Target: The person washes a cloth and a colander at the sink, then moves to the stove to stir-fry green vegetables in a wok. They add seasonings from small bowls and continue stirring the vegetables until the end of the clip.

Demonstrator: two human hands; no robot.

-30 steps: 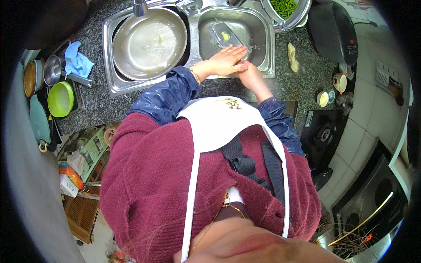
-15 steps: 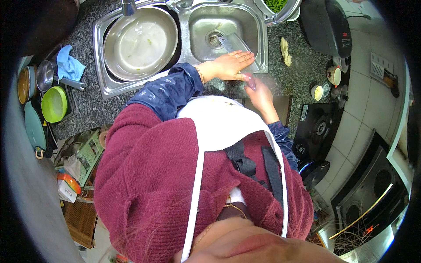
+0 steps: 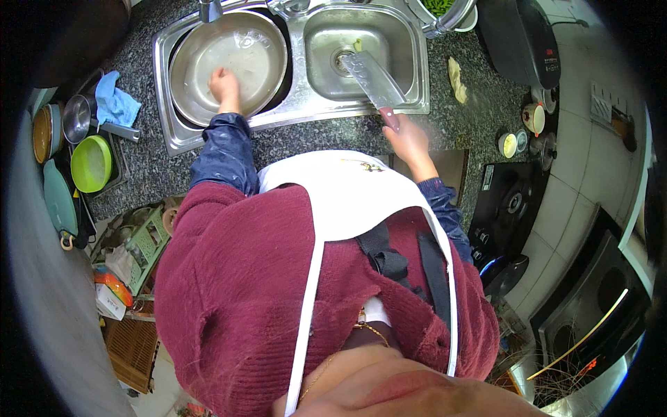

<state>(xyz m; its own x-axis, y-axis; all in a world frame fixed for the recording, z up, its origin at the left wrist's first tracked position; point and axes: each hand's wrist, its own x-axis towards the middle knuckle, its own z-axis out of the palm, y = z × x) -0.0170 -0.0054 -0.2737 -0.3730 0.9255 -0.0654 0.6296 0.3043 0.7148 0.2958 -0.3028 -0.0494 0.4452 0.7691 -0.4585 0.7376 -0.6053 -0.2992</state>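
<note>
A cleaver (image 3: 375, 78) with a broad blade and reddish handle hangs over the right sink bowl (image 3: 410, 42), its tip near the drain. My right hand (image 3: 410, 139) is closed around its handle, at the sink's front edge. My left hand (image 3: 224, 85) is over the large round metal basin (image 3: 182, 90) in the left sink bowl. Its fingers are curled together, and what they hold, if anything, is hidden. The basin seems to contain shallow water. A small yellow-green scrap (image 3: 358, 44) lies by the drain.
Above the basin is a faucet (image 3: 210, 10). A pale crumpled scrap (image 3: 456, 80) lies on the counter right of the sink. Farther right are a black appliance (image 3: 517, 52), small bowls and a stove (image 3: 511, 201). On the left are a blue cloth (image 3: 114, 101) and green bowl (image 3: 92, 163).
My left hand has left the cleaver blade and moved left over the basin. My right hand still holds the cleaver, whose blade is now uncovered. A yellow-green scrap now shows by the drain.
</note>
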